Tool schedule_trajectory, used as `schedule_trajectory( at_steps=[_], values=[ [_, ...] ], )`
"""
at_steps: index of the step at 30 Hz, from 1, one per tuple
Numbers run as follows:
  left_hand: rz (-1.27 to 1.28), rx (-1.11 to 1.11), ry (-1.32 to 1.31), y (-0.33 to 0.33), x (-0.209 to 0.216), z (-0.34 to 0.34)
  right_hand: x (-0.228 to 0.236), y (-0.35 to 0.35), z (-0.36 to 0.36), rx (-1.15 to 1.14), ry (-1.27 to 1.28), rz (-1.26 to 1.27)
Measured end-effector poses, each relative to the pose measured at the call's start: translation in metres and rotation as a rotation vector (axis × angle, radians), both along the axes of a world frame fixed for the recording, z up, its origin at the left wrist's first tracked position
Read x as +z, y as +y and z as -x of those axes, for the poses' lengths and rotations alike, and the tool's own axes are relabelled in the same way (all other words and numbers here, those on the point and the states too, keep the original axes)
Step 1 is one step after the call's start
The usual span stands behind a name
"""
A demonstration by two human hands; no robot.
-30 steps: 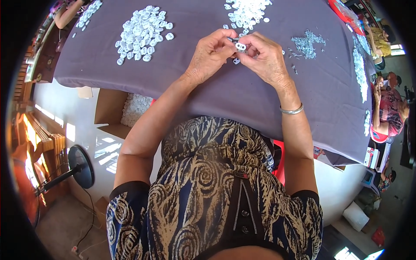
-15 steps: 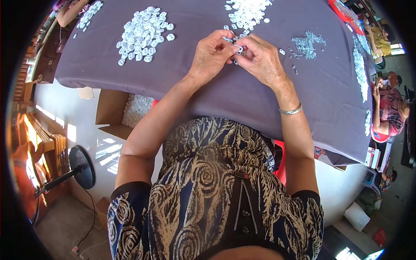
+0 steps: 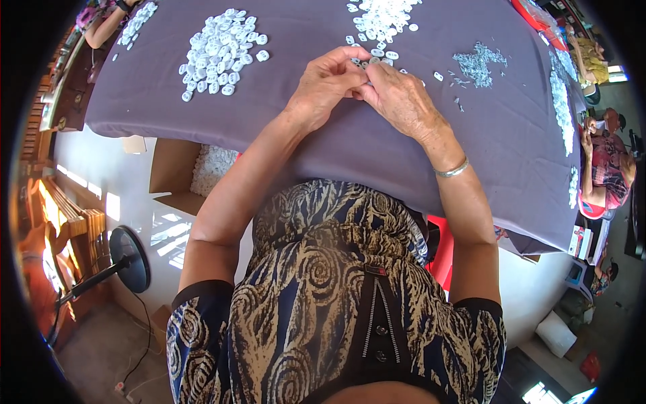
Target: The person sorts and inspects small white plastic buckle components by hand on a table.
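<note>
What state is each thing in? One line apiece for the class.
Left hand: fingers bent, grip hidden
Right hand: fingers bent, close to the left hand's
Large left white pile: loosely heaped
Far white pile: loosely heaped
Small thin bits: loosely scattered
Cardboard box: open, holding white pieces
Bracelet: worn
Tablecloth: spread

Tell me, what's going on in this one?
A person's left hand and right hand meet over a cloth-covered table, pinching a small piece that is mostly hidden. A heap of white oval pieces lies to the left, another white heap beyond the hands, and a pile of tiny bluish-grey bits to the right.
</note>
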State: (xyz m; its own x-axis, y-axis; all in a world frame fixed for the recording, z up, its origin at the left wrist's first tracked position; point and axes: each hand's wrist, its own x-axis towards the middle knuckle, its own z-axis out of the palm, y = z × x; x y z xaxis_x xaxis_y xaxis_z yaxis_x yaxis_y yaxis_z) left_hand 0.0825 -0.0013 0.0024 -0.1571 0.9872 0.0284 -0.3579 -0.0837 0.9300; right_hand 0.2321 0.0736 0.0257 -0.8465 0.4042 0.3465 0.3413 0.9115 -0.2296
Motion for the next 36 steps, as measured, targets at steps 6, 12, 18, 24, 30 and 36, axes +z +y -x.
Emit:
schedule_trajectory(
  at_steps=[6, 12, 18, 24, 30, 36],
  values=[
    [0.024, -0.045, -0.089, -0.001, 0.008, 0.0, -0.007, -0.002, 0.003, -0.022, 0.037, -0.015],
    [0.047, 0.039, 0.187, -0.002, 0.007, 0.007, 0.006, -0.005, 0.005, -0.065, 0.049, 0.053],
    [-0.131, 0.516, 0.81, 0.005, 0.007, 0.063, 0.008, 0.034, -0.019, -0.344, 0.419, 0.223],
    [-0.215, 0.928, 1.218, -0.002, 0.02, 0.101, 0.003, 0.061, -0.036, -0.448, 0.511, 0.291],
    [-0.196, 0.656, 0.409, 0.003, 0.029, 0.041, -0.001, 0.066, -0.041, -0.401, 0.336, 0.248],
    [0.04, 0.289, 0.475, -0.01, 0.03, 0.007, 0.007, 0.085, -0.068, -0.58, 0.266, 0.183]
  ],
)
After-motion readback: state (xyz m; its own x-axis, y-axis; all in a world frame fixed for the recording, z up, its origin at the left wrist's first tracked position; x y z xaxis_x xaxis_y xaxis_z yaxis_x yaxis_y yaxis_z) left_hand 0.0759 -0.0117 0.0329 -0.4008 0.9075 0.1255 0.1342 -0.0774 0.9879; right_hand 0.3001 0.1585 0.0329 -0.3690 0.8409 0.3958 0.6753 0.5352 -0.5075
